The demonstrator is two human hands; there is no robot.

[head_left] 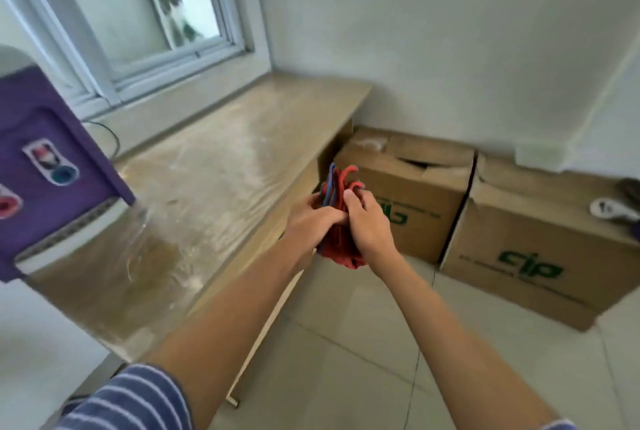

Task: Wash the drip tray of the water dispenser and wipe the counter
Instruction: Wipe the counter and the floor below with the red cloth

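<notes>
A bunched red cloth (341, 221) is gripped between the left hand (311, 221) and right hand (367, 221), fingers curled round it. The counter (214, 180), its length running away towards the far wall, lies leftward, judged nearer the left hand.

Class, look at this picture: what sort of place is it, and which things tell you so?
Probably a pantry or utility corner indoors: a purple water dispenser stands on a stone counter under a window, with cardboard boxes stored on the tiled floor.
</notes>
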